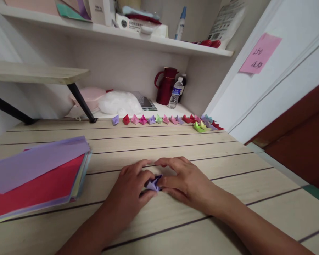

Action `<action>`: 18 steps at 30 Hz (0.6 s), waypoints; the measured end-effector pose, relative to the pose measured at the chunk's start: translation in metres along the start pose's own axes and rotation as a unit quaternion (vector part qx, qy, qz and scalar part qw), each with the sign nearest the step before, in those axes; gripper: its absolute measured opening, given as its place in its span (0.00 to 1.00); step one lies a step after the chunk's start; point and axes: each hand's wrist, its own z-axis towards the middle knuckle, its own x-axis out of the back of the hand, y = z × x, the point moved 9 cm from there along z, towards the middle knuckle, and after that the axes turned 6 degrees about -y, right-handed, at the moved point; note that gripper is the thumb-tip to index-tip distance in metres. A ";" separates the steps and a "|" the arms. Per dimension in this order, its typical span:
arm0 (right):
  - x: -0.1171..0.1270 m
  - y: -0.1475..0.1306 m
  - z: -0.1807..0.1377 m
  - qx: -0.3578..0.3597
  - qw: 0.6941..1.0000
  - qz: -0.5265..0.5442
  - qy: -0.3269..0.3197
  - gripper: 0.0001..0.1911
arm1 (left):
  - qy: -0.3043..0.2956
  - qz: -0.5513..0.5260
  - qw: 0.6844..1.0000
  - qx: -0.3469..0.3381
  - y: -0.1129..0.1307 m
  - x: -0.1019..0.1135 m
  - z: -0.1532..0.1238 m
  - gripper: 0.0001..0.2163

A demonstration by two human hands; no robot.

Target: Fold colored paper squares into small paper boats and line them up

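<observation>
Left hand (133, 187) and right hand (183, 180) meet at worktop (228, 198) centre near front edge, fingers of both pinching small folded purple paper piece (153, 183) pressed on surface. Coloured paper stack (34, 177) at left edge. Row of folded paper figures (164, 120) along far edge. Beyond: red jug (165, 86), water bottle (175, 93).

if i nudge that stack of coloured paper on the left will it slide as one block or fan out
The stack of coloured paper would probably fan out: its sheets are loose and already offset, with edges showing at the right side. It likely slides easily on the smooth wooden table. Lifted by one edge, the thin sheets would probably droop.
</observation>
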 end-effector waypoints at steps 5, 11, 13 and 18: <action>-0.006 -0.006 0.001 0.014 1.000 -0.017 -0.020 0.11 | -0.006 -0.003 1.000 0.000 0.002 0.001 0.001 0.12; -0.017 -0.002 0.003 -0.009 0.999 -0.021 -0.031 0.10 | -0.015 0.006 1.000 0.007 0.000 0.000 0.003 0.10; -0.021 0.002 0.004 -0.019 0.999 -0.016 -0.034 0.09 | -0.017 0.009 1.000 0.011 -0.003 -0.001 0.002 0.13; -0.023 0.009 0.007 -0.039 0.999 0.003 -0.034 0.08 | -0.015 -0.011 1.000 0.021 -0.012 0.004 -0.001 0.24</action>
